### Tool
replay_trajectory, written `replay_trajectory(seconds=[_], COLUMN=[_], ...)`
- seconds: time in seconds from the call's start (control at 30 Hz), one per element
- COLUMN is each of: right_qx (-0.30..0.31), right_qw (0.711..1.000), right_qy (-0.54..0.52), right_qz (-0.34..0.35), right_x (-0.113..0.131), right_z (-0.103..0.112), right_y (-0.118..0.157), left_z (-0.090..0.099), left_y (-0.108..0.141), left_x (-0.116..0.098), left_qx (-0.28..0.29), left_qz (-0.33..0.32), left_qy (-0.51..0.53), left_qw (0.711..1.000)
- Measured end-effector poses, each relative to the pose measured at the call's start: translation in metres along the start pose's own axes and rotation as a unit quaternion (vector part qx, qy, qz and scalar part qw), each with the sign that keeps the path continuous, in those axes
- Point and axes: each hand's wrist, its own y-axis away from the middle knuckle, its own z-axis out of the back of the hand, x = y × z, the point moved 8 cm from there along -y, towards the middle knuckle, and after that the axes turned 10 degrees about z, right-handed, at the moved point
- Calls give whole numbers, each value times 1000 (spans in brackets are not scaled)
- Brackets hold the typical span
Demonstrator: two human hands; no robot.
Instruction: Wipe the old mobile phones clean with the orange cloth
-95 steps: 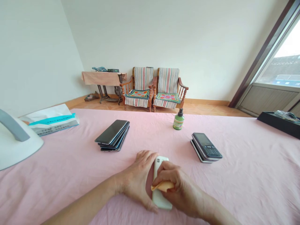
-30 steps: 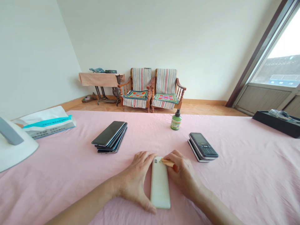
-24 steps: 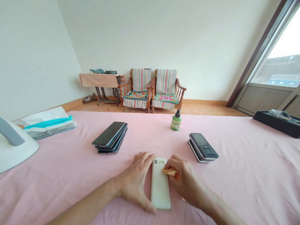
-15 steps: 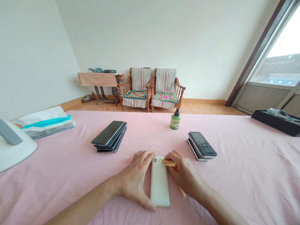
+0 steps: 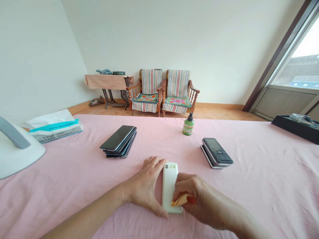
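Observation:
A white mobile phone [image 5: 168, 186] lies back up on the pink cloth, its camera and a small leaf-like mark at the far end. My left hand [image 5: 147, 186] steadies it along the left side, fingers at the top corner and thumb at the bottom corner. My right hand [image 5: 194, 196] is closed around a folded yellow-orange cloth [image 5: 181, 200], pressed on the lower right part of the phone's back. That part of the phone is hidden by the hand.
Left of my hands sits a stack of smartphones [image 5: 119, 141]; to the right, a smaller stack topped by a keypad phone [image 5: 216, 151]. A green spray bottle [image 5: 188, 125] stands beyond. An iron-like white appliance [image 5: 22, 156], tissue pack [image 5: 54, 127] and black box [image 5: 296, 129] flank the table.
My right hand has slid the cloth from the phone's camera end down toward its near end. My left hand keeps its place on the phone. The view has shifted slightly.

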Motion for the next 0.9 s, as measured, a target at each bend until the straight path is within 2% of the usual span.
replay_trajectory(seconds=[0.17,0.37,0.57,0.77,0.9], right_qx=[0,23,32,31,19], right_qw=[999,1000,999,999,999], right_qy=[-16,-5,0,3,5], right_qz=[47,8,33,18,34], right_x=[18,5,14,8,11], right_z=[-7,-1,-9,-5,-10], right_y=[-6,3,0,4,-2], left_z=[0,2,1,3,1], left_y=[-1,1,-1,0,-1], left_x=[-3,-3,-3,-4,-5], left_qx=[-16,-12,-20,-18,-26], left_qz=[-22,-6,-20,-10,-29], left_qy=[-4,-3,4,-1,-1], left_qw=[1000,1000,1000,1000,999])
